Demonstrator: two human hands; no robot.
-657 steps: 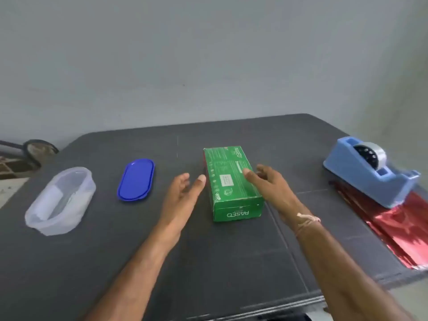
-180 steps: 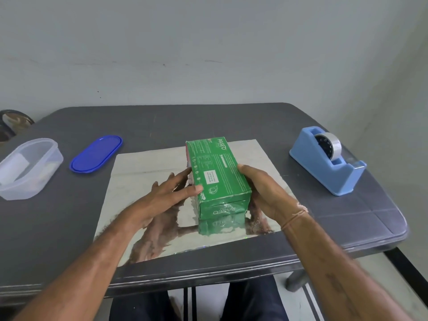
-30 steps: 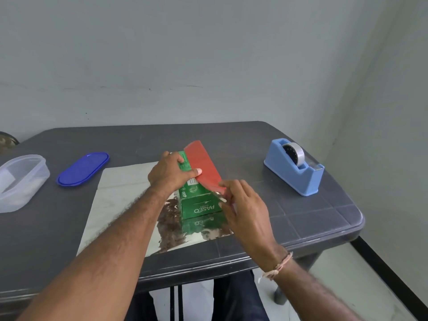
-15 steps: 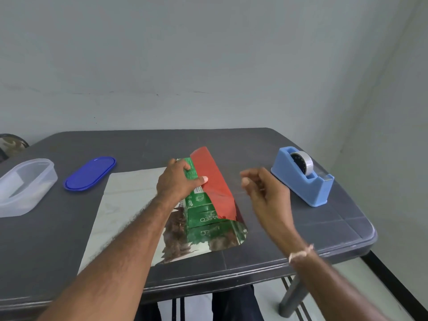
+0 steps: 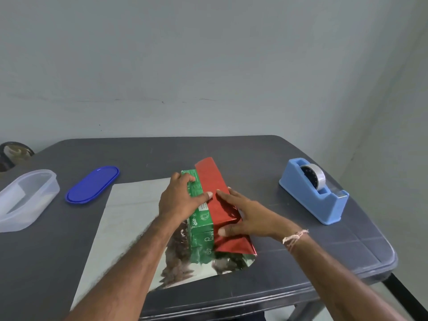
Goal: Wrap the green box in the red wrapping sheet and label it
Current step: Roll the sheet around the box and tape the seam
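Fingers of the left hand curl over the left edge of the green box and grip it. On the right hand the fingers are straight, pressing the red flap of the wrapping sheet on the box top. The box stands on the sheet, near the middle of the dark surface.

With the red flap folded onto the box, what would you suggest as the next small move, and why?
Probably send the right hand to the tape dispenser for a strip: the red flap lies over the green box, pinned only by the left hand and right fingers, with no tape on it.
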